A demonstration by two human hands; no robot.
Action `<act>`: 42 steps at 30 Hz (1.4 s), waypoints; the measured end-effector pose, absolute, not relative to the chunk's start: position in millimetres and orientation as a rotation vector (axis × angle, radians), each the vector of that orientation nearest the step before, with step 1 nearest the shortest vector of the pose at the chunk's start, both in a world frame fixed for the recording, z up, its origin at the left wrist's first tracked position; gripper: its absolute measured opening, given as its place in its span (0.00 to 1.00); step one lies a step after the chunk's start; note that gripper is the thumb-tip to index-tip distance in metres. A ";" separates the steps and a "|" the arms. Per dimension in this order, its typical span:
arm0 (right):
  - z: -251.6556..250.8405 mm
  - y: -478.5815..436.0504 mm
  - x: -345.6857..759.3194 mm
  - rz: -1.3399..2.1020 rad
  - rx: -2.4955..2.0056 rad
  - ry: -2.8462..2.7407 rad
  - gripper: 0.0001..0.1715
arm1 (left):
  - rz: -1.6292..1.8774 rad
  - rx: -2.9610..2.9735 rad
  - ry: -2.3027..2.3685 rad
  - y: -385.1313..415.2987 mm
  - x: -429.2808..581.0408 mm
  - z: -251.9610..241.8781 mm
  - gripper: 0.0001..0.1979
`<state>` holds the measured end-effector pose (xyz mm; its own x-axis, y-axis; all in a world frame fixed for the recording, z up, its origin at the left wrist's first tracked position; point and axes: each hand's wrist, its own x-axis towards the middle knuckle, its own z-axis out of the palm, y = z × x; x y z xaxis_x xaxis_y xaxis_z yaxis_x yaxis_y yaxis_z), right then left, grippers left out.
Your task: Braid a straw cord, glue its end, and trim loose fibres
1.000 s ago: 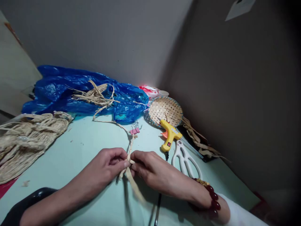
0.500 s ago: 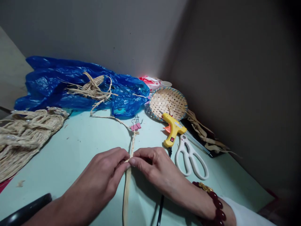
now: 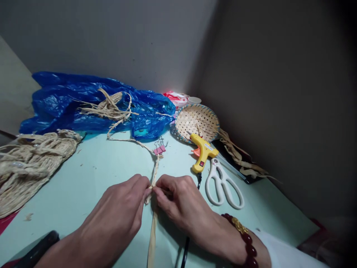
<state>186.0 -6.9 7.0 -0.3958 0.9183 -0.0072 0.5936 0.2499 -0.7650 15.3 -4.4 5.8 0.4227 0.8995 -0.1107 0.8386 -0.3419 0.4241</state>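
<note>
Hands had edged closer together since half a second before | left hand and right hand pinched the braided straw strand from either side, fingertips nearly meeting | strand lay on the table, long axis running away from the person, far end at the pink binder clip, flat tail pointing to the near edge | scissors just right of the right hand

A thin tan straw braid lies straight on the pale table, loose flat strips trailing nearward.
</note>
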 end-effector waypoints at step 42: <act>-4.0 -2.0 197.3 1.405 -1.093 -1.737 0.13 | 0.657 1.601 1.312 4.9 13.2 13.3 0.07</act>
<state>197.3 -2.0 -4.0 -0.4469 0.8944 -0.0200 0.2067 0.0814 -0.9750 13.2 4.9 13.3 0.2853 0.9468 -0.1489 0.4477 0.0057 0.8942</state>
